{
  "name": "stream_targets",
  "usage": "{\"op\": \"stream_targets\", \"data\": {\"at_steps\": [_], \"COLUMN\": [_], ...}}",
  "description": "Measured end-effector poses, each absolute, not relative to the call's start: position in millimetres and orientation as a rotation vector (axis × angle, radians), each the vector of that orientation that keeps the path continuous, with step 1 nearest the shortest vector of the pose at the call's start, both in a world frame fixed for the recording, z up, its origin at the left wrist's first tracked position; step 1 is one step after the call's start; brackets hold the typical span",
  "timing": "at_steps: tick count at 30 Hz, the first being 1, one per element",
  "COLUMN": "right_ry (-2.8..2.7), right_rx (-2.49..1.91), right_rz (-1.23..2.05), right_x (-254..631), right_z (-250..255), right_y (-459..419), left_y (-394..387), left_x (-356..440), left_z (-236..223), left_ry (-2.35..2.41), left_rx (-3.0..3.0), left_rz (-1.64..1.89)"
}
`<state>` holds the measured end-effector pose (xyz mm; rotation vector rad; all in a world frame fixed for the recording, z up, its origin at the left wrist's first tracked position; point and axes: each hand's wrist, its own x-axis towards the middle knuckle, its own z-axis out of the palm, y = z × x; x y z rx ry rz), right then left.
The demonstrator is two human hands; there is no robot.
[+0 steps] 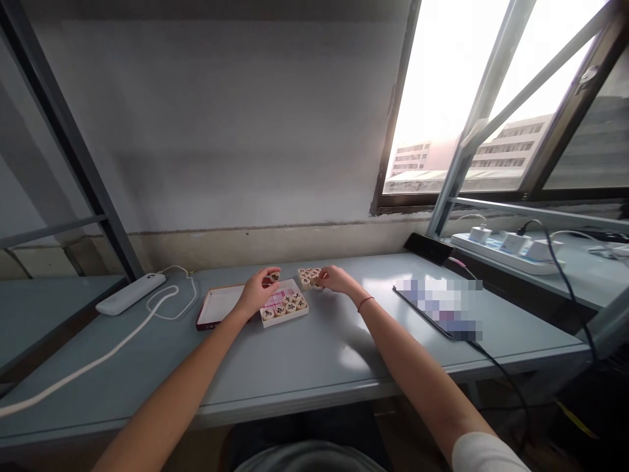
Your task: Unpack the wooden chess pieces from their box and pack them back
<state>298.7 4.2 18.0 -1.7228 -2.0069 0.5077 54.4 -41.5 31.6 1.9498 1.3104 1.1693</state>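
My left hand [255, 292] pinches a round Chinese chess piece [275, 277] with a dark character on it, just above the back of a shallow white box [285, 319]. Several Chinese chess pieces [280, 311] lie in the box's front and right part, and a pink-printed sheet shows behind them. To the right, my right hand [334, 279] has its fingers closed at the edge of a small stack of Chinese chess pieces [306, 280] on the desk. Its fingertips are on the piece at the stack's right side and partly cover it.
The box lid [221, 305], white inside, lies left of the box. On the grey desk [295, 367] are a white power strip [132, 293] with a cable at left and a tablet-like device [437, 308] at right. A dark phone-like slab [427, 249] leans near the metal post.
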Motion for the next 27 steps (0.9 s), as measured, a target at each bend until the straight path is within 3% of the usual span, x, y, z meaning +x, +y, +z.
{"op": "stream_targets", "data": {"at_steps": [7,11,15,27], "right_ry": [-2.014,-2.146,-2.141,-1.976], "right_rx": [-1.605,-1.210,-1.110,-1.745], "right_rz": [0.471,0.729,0.885,0.758], "right_x": [290.8,267.8,256.7,310.1], "right_z": [25.4,43.5,53.1,23.6], "right_y": [-3.4,-28.6,-39.8,1.1], "left_y": [-53.9,-61.3,-65.5,-58.7], "left_x": [58.8,64.8,68.8,63.4], "left_z": [35.3,35.9,37.4,27.5], "left_ry": [1.373,1.284,1.286,1.321], "left_rx": [2.218,2.444,2.495,2.476], "left_rz": [0.934,0.870,0.848,0.714]}}
